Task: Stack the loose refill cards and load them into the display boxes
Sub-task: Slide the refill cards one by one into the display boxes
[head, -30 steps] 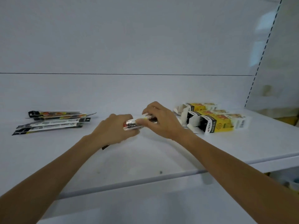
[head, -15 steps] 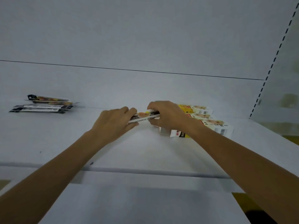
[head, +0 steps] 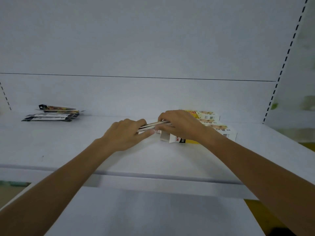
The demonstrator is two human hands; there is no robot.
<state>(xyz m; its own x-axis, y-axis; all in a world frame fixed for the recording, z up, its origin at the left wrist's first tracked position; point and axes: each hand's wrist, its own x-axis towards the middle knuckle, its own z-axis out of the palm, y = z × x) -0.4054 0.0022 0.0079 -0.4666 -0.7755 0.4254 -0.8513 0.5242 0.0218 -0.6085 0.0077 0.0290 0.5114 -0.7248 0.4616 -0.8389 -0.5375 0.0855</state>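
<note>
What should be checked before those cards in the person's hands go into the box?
1. Thin stack of refill cards gripped by left hand and right hand: ok.
2. Stack edges squared: cannot tell, blurred.
3. Nearest white-and-yellow cardboard display box flap open: ok.
4. Stack aligned with box opening: cannot tell, right hand hides it.
5. All cards gathered: not ok, loose dark-tipped cards lie left on the white shelf.

Shop: white shelf (head: 64, 143), slotted uprights (head: 282, 68)

loose cards (head: 51, 114) far left on shelf (head: 85, 147); display boxes (head: 209, 126) right.
</note>
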